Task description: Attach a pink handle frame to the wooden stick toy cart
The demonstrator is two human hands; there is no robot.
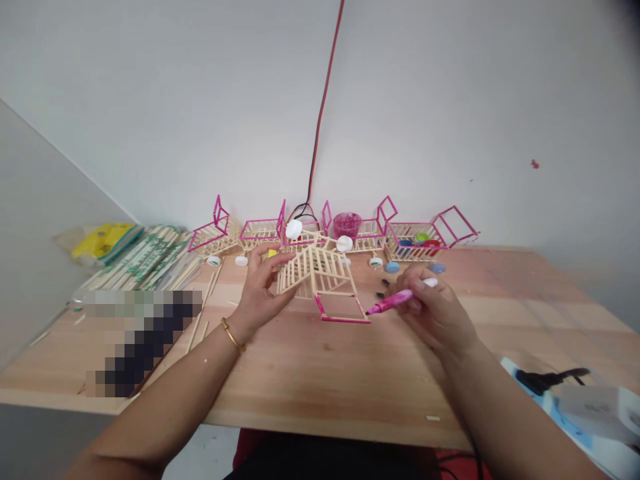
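Observation:
My left hand (263, 287) grips a small cart made of wooden sticks (313, 267) by its left side, tilted above the table. White bottle-cap wheels (294, 230) show at its top. The cart's handle frame (345, 321) points toward me and is partly pink. Between the fingers of my right hand (435, 310) is a pink marker (395, 301), its tip at the right corner of that handle frame. A gold bracelet (233, 335) circles my left wrist.
Several finished-looking stick carts with pink edges (413, 241) stand along the wall. Packs of sticks (155, 257) and a yellow bag (103, 241) lie at left, near a pixelated area. A pink-stained cup (347, 225) stands behind. A power strip (565, 413) sits at right.

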